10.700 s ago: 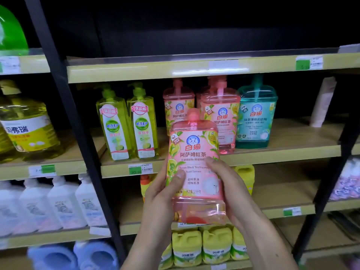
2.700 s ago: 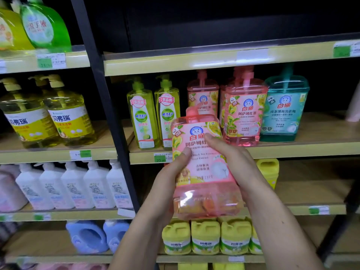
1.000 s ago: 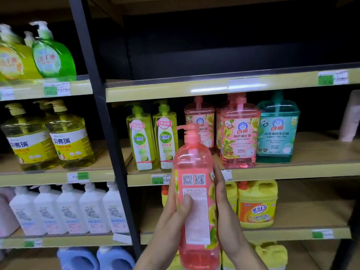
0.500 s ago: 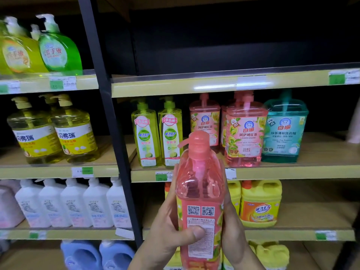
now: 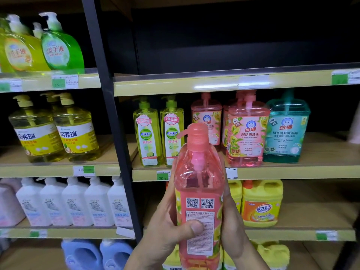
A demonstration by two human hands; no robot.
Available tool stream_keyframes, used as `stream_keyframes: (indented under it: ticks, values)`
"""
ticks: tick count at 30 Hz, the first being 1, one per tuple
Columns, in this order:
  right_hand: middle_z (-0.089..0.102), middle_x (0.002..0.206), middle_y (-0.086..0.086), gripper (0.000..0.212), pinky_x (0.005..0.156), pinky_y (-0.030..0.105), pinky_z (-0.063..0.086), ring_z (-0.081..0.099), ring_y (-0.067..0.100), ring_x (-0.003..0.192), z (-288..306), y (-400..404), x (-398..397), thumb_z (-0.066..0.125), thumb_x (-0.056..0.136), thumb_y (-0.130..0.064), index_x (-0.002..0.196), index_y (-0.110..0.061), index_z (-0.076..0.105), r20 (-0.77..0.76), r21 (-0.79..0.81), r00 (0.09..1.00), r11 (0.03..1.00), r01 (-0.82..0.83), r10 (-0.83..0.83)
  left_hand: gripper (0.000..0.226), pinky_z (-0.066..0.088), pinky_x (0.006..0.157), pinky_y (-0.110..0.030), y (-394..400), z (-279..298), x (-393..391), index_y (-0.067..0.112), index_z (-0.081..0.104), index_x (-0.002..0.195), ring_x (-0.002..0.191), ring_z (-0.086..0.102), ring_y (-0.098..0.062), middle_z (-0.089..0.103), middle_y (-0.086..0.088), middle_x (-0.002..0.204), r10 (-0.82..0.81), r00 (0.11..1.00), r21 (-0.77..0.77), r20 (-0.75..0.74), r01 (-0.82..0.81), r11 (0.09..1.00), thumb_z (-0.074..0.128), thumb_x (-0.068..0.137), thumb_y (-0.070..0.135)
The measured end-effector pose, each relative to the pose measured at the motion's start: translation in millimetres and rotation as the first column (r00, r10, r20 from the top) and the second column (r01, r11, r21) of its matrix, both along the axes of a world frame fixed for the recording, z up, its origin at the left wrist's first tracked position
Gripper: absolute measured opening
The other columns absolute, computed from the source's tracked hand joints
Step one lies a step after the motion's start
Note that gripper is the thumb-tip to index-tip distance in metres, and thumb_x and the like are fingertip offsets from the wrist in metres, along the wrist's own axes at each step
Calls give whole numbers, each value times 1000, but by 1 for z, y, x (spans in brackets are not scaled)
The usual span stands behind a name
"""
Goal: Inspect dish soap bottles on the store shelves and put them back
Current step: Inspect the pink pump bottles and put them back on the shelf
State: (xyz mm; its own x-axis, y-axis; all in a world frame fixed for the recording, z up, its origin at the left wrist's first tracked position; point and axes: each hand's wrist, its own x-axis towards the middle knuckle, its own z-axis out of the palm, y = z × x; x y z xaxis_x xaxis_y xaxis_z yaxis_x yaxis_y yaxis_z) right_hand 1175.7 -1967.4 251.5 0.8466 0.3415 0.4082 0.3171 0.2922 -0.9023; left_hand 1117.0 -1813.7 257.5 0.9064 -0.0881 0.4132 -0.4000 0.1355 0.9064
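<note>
Together our hands hold the pink bottle (image 5: 199,184) upright in front of the shelves, its back label with two QR codes turned toward us. Our left hand (image 5: 167,228) wraps around the bottle's left side, with the thumb pressed across the white text panel. Our right hand (image 5: 231,221) grips the right side, its fingers hidden behind the bottle. The bottle's pump head (image 5: 194,133) sits in front of the middle shelf (image 5: 292,172), its spout pointing left.

On that shelf behind it stand two green bottles (image 5: 159,133), more pink bottles (image 5: 246,131) of the same kind, and a teal bottle (image 5: 287,129) to their right. A price tag (image 5: 162,175) sits on the shelf edge just left of our bottle.

One shelf down, an orange-labelled yellow jug (image 5: 262,203) stands to the right of our right hand. A black upright (image 5: 109,117) divides the racks. Left of it we see a green and a yellow hand-soap bottle (image 5: 60,45) on top, two yellow pump bottles (image 5: 76,129) below them, a row of white bottles (image 5: 74,203) under those, and blue jugs (image 5: 81,254) at the bottom.
</note>
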Motion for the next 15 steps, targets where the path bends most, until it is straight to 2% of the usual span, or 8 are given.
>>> stream_keyframes:
  ticks: [4, 5, 7, 8, 9, 10, 12, 15]
  values:
    - [60, 155, -6, 107, 106, 19, 50, 57, 11, 142, 8, 4, -5, 49, 88, -89, 169, -24, 22, 44, 85, 998, 996, 29, -33, 97, 60, 98, -30, -4, 11, -5, 27, 47, 159, 129, 70, -24, 72, -6, 142, 34, 990, -56, -135, -41, 998, 84, 80, 69]
    - [64, 150, -8, 111, 104, 19, 52, 60, 9, 138, 10, 4, -7, 53, 86, -89, 169, -22, 21, 43, 89, 998, 995, 41, -45, 91, 62, 91, -27, -9, 25, -1, 19, 62, 149, 119, 76, -19, 78, -5, 130, 113, 968, -66, -225, -131, 989, 78, 80, 77]
    - [73, 137, -4, 130, 96, 22, 57, 68, 13, 129, 15, 4, -10, 61, 67, -99, 165, -18, 31, -55, 101, 999, 995, 7, -1, 68, 62, 86, -27, -12, 35, 0, 17, 88, 92, 91, 81, -10, 85, -4, 94, 80, 969, -69, -235, -99, 993, 55, 94, 75]
    - [75, 133, -4, 136, 94, 21, 57, 70, 14, 127, 18, 3, -11, 63, 59, -102, 163, -19, 37, -90, 114, 996, 994, 4, 6, 68, 60, 92, -31, -13, 35, -1, 22, 88, 88, 91, 81, -10, 84, -4, 92, 125, 960, 2, -252, -129, 992, 48, 95, 76]
    - [77, 129, -7, 136, 91, 19, 56, 71, 12, 124, 19, 2, -11, 62, 56, -104, 161, -21, 41, -108, 116, 994, 993, 21, -8, 71, 58, 101, -36, -11, 33, 3, 28, 86, 109, 100, 80, -11, 85, -1, 103, 217, 934, 77, -284, -204, 976, 47, 92, 85]
    - [79, 123, -13, 130, 87, 14, 55, 72, 5, 119, 19, 1, -8, 59, 59, -103, 160, -24, 43, -110, 102, 993, 994, 46, -35, 76, 58, 101, -38, -12, 34, 2, 42, 82, 120, 107, 79, -10, 84, 6, 112, 280, 897, 126, -343, -252, 960, 51, 79, 98]
    - [74, 119, -34, 99, 83, 1, 48, 66, -16, 113, 20, 0, -1, 46, 77, -92, 159, -38, 40, -47, 56, 995, 994, 94, -91, 90, 57, 96, -38, -11, 26, -12, 60, 79, 112, 103, 80, -8, 83, 14, 111, 221, 897, 87, -383, -203, 975, 54, 44, 114]
    - [54, 126, -58, 67, 88, -6, 39, 47, -36, 116, 32, 0, 2, 30, 85, -87, 148, -64, 35, 19, -45, 993, 992, 117, -116, 88, 55, 102, -44, -11, 26, -24, 61, 78, 110, 111, 79, -13, 82, 10, 118, 132, 916, 21, -378, -134, 991, 61, 40, 111]
